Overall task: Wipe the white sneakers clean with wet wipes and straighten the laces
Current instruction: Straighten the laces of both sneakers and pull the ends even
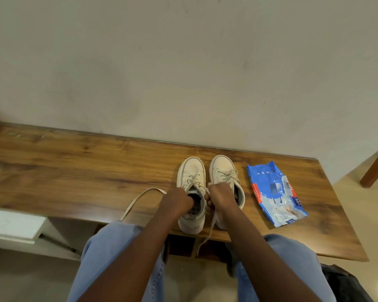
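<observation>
Gripping the laces [130,207] in curled fingers, left hand [177,201] and right hand [219,196], over the white sneakers [191,168]

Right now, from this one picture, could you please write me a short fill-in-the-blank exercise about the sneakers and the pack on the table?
1. The left sneaker and the right sneaker stand side by side on the table, toes pointing ____ from the person.
2. The pack of wipes lies to the ____ of them.
3. Its wrapper is mostly ____.
4. The right hand grips a ____ that hangs past the table's edge.
Missing words: away; right; blue; lace.
</observation>
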